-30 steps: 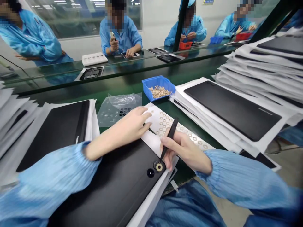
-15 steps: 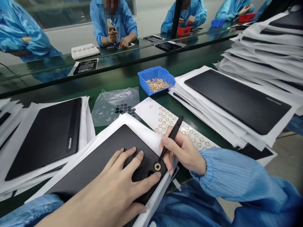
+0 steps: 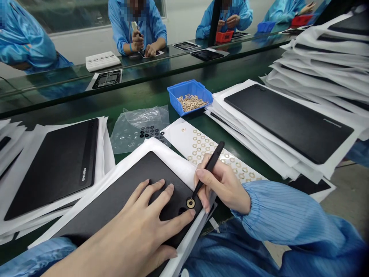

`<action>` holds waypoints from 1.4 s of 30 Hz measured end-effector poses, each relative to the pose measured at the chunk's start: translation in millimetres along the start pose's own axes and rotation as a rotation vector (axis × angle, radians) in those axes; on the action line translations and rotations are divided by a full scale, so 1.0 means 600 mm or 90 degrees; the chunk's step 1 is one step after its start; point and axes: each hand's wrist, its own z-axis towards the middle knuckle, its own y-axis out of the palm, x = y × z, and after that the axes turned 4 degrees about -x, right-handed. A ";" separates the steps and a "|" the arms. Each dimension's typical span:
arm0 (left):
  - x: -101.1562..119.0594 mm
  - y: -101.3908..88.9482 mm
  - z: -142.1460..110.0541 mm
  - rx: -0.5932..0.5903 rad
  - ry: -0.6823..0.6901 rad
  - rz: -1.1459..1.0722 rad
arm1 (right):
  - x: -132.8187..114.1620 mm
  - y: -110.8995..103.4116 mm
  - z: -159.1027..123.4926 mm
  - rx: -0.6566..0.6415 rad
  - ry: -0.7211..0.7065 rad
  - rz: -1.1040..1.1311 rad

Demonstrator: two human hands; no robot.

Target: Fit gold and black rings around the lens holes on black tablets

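Observation:
A black tablet back cover (image 3: 115,209) lies on white foam sheets (image 3: 161,151) in front of me. My left hand (image 3: 150,219) rests on it with fingers spread, pressing near the camera holes. Between the fingers of my right hand (image 3: 221,182) is a pair of black tweezers (image 3: 211,163), pointing down. Their tip touches a gold adhesive ring (image 3: 190,203) seated at one camera hole near the cover's corner. Beside that ring a second, dark hole (image 3: 182,211) shows partly, close to my left forefinger.
Gold rings dot a white backing sheet (image 3: 176,130). Loose rings fill a blue bin (image 3: 188,86). A clear plastic bag (image 3: 122,134) carries black rings. Stacked covers stand left (image 3: 57,165) and right (image 3: 288,119). Co-workers sit across the green conveyor (image 3: 245,67).
My hands and the tweezers hold nearly the same position. On the conveyor the far parts have slid slightly right. A co-worker's hands at the back have shifted.

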 end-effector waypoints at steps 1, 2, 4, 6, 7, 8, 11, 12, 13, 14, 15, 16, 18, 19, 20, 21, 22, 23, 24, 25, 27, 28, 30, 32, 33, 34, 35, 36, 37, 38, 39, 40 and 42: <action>0.000 0.001 0.000 -0.001 -0.002 -0.007 | 0.000 0.000 0.000 -0.001 0.000 -0.001; 0.000 0.002 0.000 -0.007 -0.005 -0.012 | 0.000 -0.001 0.000 -0.002 -0.002 -0.002; 0.001 0.002 0.001 -0.023 -0.008 -0.016 | 0.001 -0.001 -0.001 0.000 -0.005 -0.002; 0.001 -0.001 0.003 -0.043 -0.008 -0.006 | 0.001 -0.001 -0.002 0.004 -0.005 -0.003; 0.000 -0.002 0.004 -0.052 -0.005 0.001 | 0.001 -0.001 -0.002 0.005 -0.008 -0.004; 0.000 -0.004 0.004 -0.056 0.000 0.008 | 0.001 -0.001 -0.002 0.006 -0.011 -0.005; -0.001 -0.006 0.001 -0.045 0.005 0.019 | 0.001 0.000 -0.003 0.011 -0.023 -0.015; -0.002 -0.005 -0.001 -0.039 0.003 0.018 | 0.001 0.001 -0.003 0.013 -0.026 -0.020; -0.003 -0.004 -0.002 -0.033 -0.003 0.016 | 0.001 0.001 -0.003 0.014 -0.029 -0.027; -0.004 -0.003 -0.003 -0.027 -0.006 0.012 | 0.001 0.001 -0.004 0.015 -0.034 -0.033; -0.005 -0.001 -0.004 -0.022 -0.009 0.007 | 0.002 0.001 -0.004 0.016 -0.042 -0.040; -0.006 0.000 -0.005 -0.014 -0.012 0.004 | 0.002 0.001 -0.005 0.017 -0.050 -0.044; -0.008 0.003 -0.007 -0.002 -0.009 0.006 | 0.003 0.002 -0.006 0.020 -0.063 -0.049; -0.008 0.005 -0.007 0.006 -0.004 0.014 | 0.003 0.002 -0.007 0.021 -0.065 -0.049; -0.008 0.006 -0.008 0.015 0.004 0.023 | 0.003 0.003 -0.007 0.022 -0.063 -0.048; -0.008 0.007 -0.008 0.024 0.013 0.032 | 0.004 0.003 -0.007 0.022 -0.059 -0.047; -0.008 0.008 -0.009 0.030 0.019 0.042 | 0.004 0.004 -0.007 0.023 -0.056 -0.046; -0.007 0.008 -0.009 0.032 0.018 0.053 | 0.004 0.004 -0.007 0.024 -0.054 -0.044; -0.006 0.007 -0.008 0.030 0.012 0.062 | 0.004 0.004 -0.007 0.025 -0.054 -0.042; -0.005 0.005 -0.007 0.022 0.003 0.071 | 0.004 0.004 -0.007 0.027 -0.057 -0.041; -0.001 0.000 -0.003 0.001 -0.010 0.085 | 0.004 0.005 -0.006 0.027 -0.064 -0.043; 0.001 -0.003 0.000 -0.006 -0.012 0.090 | 0.004 0.005 -0.006 0.028 -0.069 -0.046; 0.006 -0.007 0.005 -0.010 -0.007 0.099 | 0.005 0.005 -0.006 0.028 -0.079 -0.054; 0.010 -0.008 0.009 -0.008 -0.006 0.114 | 0.005 0.005 -0.006 0.033 -0.094 -0.063; 0.012 -0.008 0.011 -0.006 -0.007 0.123 | 0.006 0.005 -0.006 0.038 -0.103 -0.066; 0.014 -0.006 0.013 -0.006 -0.009 0.131 | 0.007 0.005 -0.006 0.045 -0.111 -0.067; 0.016 -0.004 0.014 -0.008 -0.012 0.138 | 0.008 0.005 -0.006 0.054 -0.120 -0.065; 0.018 -0.002 0.016 -0.009 -0.015 0.144 | 0.008 0.005 -0.006 0.065 -0.130 -0.061; 0.020 0.002 0.016 -0.006 -0.018 0.149 | 0.009 0.005 -0.006 0.074 -0.139 -0.059; 0.021 0.006 0.016 0.004 -0.018 0.154 | 0.010 0.004 -0.007 0.081 -0.147 -0.059; 0.021 0.011 0.014 0.018 -0.015 0.161 | 0.010 0.004 -0.007 0.087 -0.153 -0.061; 0.022 0.016 0.012 0.036 -0.008 0.171 | 0.010 0.004 -0.007 0.090 -0.158 -0.064; 0.022 0.027 0.004 0.074 0.016 0.194 | 0.011 0.004 -0.008 0.096 -0.161 -0.071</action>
